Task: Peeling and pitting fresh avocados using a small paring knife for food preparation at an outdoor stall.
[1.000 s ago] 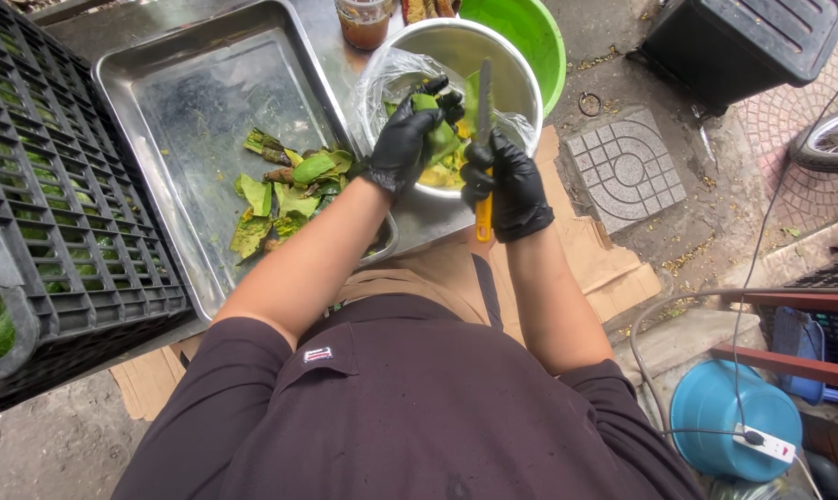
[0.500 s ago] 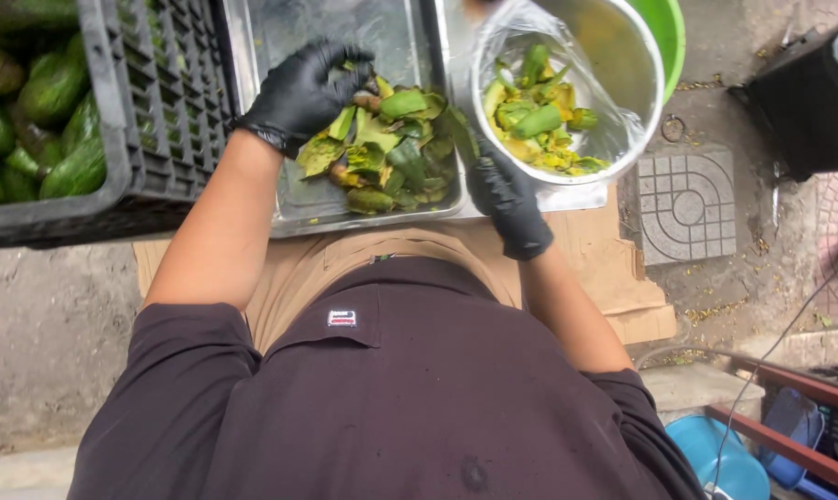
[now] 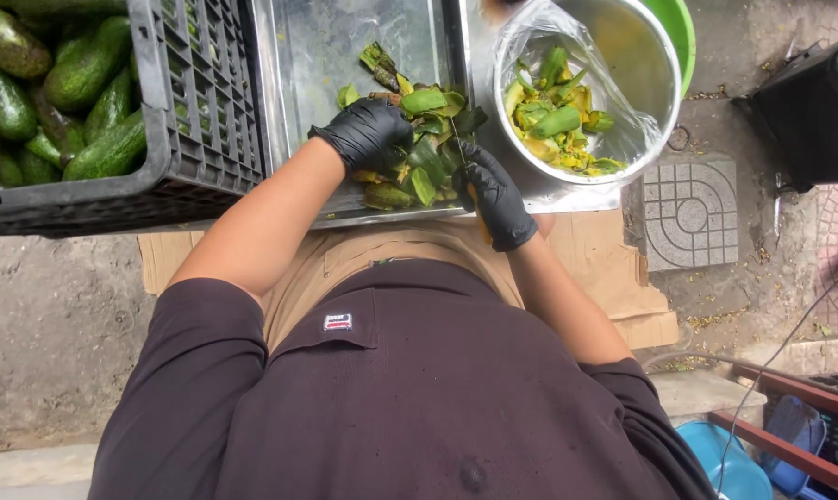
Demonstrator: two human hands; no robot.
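Observation:
My left hand (image 3: 368, 134), in a black glove, rests knuckles up on a pile of green avocado peels (image 3: 417, 171) at the near end of a steel tray (image 3: 345, 46). Its fingers curl down into the pile, and whatever is under them is hidden. My right hand (image 3: 495, 196), also gloved, grips a knife (image 3: 459, 148) by its orange handle, with the thin blade pointing away over the peels. Just right of the hands, a steel bowl (image 3: 662, 79) lined with a clear plastic bag holds cut avocado pieces (image 3: 556, 116).
A black plastic crate (image 3: 197, 93) with several whole avocados (image 3: 67, 83) stands left of the tray. Behind the bowl is a green basin (image 3: 683, 28). A black bin (image 3: 808, 102) sits at right, cardboard (image 3: 604, 268) lies underfoot, and a blue bucket (image 3: 715, 454) is at lower right.
My hands left the bowl. The left hand dropped peel into the tray, then drew back to the near side of the pile. The right hand, still with the knife, came beside it.

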